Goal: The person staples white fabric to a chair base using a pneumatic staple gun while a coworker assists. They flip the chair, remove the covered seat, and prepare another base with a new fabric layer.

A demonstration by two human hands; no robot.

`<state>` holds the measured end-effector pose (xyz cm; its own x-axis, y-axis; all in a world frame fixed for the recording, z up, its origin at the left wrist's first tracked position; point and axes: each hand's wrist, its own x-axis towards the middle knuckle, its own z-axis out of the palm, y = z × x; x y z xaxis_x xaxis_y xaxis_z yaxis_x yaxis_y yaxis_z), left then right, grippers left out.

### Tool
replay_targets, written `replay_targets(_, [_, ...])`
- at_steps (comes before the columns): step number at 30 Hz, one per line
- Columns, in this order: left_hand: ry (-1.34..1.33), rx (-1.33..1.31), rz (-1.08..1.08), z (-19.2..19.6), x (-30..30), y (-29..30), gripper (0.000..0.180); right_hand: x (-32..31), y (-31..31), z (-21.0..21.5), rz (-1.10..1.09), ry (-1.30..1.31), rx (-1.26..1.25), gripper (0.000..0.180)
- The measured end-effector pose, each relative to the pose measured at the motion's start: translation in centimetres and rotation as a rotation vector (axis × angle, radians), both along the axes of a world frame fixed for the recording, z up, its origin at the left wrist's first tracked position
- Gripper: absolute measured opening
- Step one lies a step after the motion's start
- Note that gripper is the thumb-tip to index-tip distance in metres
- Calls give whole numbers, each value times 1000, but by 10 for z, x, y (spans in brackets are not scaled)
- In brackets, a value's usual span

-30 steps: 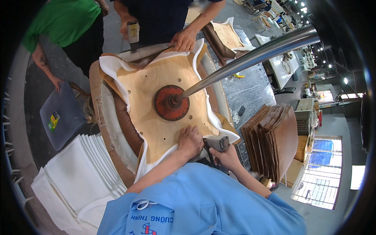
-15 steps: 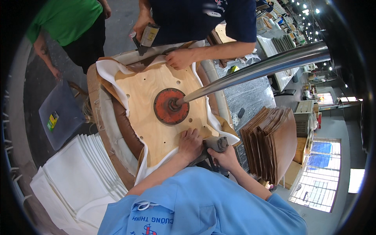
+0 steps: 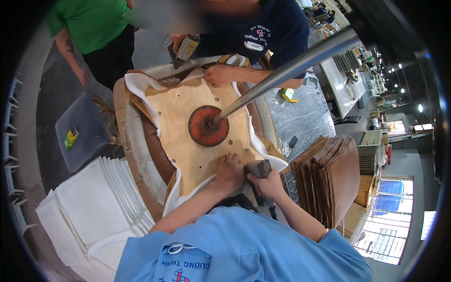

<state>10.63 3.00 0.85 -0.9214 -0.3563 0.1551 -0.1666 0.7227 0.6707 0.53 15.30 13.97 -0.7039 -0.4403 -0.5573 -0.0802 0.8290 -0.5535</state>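
Several white sheets (image 3: 94,197) are stacked at the lower left. Above them, a small yellow-and-green box (image 3: 71,137) lies on a grey flat panel (image 3: 75,157). A person in a green shirt (image 3: 91,28) stands behind it. To the right, a wooden board (image 3: 183,157) lies inside a padded ring (image 3: 141,145); white padding (image 3: 145,91) and brown covering surround its edges. A second staple gun (image 3: 189,47) is held by a co-worker across the board. A red disc (image 3: 199,134) sits on the board's middle, fixed to a slanted metal rod (image 3: 286,76). The co-worker's other hand (image 3: 221,75) is at the far edge. The left hand (image 3: 230,170) rests on the near part of the board, fingers slightly bent; whether it grips anything cannot be told. Just beside it, a grey staple gun (image 3: 257,168) is held by the right hand (image 3: 268,184), its fingers closed around the handle. Further right, brown covers (image 3: 326,183) form a tall stack beside a plastic-wrapped table (image 3: 305,115).
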Motion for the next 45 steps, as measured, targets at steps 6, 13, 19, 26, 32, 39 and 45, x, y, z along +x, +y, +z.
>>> replay_targets(6, [-144,-146,27,48,68,-10,33,-13,19,-19,-4,74,-56,29])
replay_targets(13, [-257,-264,-1,65,129,-23,33,-6,26,0,-8,-120,-86,47])
replay_targets(19, [-247,-301,-130,61,135,-43,24,12,51,-6,-18,13,-136,48])
replay_targets(26, [-109,-182,-243,24,119,-66,18,13,49,-17,19,108,-171,49])
replay_targets(32, [-20,-37,-198,12,112,-71,14,17,46,-11,-2,168,-96,48])
replay_targets(39, [-29,-64,-209,9,115,-77,14,25,40,-10,-42,215,-108,48])
replay_targets(45, [-37,-61,-261,3,115,-81,14,20,22,-2,-111,159,-10,45])
